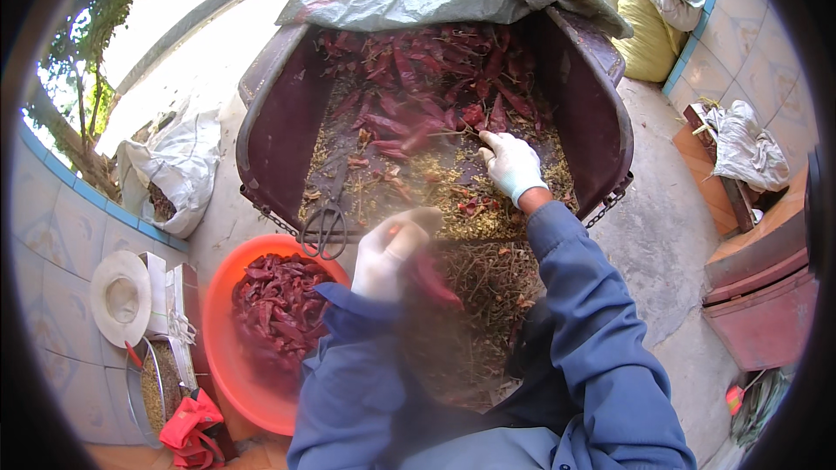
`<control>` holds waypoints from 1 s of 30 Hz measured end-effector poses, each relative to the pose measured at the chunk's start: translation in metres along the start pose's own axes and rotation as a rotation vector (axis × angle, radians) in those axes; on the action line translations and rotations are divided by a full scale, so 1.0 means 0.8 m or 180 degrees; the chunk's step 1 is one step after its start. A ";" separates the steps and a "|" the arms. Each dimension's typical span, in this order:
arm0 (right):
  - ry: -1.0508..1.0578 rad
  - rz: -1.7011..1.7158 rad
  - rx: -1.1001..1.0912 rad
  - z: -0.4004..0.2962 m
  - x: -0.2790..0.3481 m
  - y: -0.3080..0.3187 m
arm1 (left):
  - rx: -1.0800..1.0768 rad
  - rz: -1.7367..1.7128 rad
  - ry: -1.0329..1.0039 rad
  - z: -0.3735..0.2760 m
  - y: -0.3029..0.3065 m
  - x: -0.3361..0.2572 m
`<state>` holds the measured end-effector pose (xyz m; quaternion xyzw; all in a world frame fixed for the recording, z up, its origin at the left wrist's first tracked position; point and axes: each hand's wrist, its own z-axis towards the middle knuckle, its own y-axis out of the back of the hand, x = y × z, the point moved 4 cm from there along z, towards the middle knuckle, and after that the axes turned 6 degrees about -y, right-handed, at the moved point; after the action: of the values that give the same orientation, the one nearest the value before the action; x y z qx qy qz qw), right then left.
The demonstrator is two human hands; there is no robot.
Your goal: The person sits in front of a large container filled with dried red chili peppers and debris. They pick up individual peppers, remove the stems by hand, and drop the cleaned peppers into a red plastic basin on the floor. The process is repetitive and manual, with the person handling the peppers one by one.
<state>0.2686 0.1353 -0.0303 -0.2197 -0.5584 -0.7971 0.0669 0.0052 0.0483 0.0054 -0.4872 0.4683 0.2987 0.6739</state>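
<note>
In a white glove, my right hand reaches into the open end of a dark red cart bed. Its fingertips close on the stem end of a dried red chili pepper at the edge of a heap of chilies. My left hand, also gloved, is motion-blurred above the cart's near edge with its fingers curled. A blurred chili is just below and right of it; whether the hand touches it is unclear. An orange basin left of my left arm holds many dried chilies.
Black-handled scissors lie over the cart's near lip among yellow seeds. Dry stems are piled below the lip. A grey tarp covers the cart's far end. A white sack and straw hat are at left.
</note>
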 end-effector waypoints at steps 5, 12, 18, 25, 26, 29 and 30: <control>-0.0451 0.0883 -0.0156 0.000 -0.011 0.000 | -0.0093 -0.0042 0.0353 0.001 0.003 -0.007; -0.1406 0.3781 0.0523 -0.047 -0.008 0.033 | -0.0401 -0.0087 0.0124 0.015 -0.001 0.006; -0.0843 0.3586 0.0746 -0.131 0.065 0.073 | -0.0614 0.0108 0.0059 0.022 0.001 0.008; 0.1398 0.1975 0.0519 -0.170 0.107 0.089 | -0.0919 0.0338 0.0188 0.019 -0.014 -0.017; 0.1465 0.2064 0.0704 -0.164 0.107 0.088 | -0.1076 0.0324 0.0140 0.018 -0.012 -0.015; 0.1243 0.2069 0.0445 -0.133 0.087 0.083 | -0.0995 0.0240 0.0167 0.010 -0.008 -0.022; 0.1106 0.1566 0.0186 -0.116 0.073 0.076 | -0.1064 0.0311 0.0085 0.009 -0.010 -0.024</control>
<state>0.2124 0.0359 0.0207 -0.2067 -0.4913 -0.7662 0.3588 0.0070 0.0533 0.0266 -0.5731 0.4441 0.3984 0.5618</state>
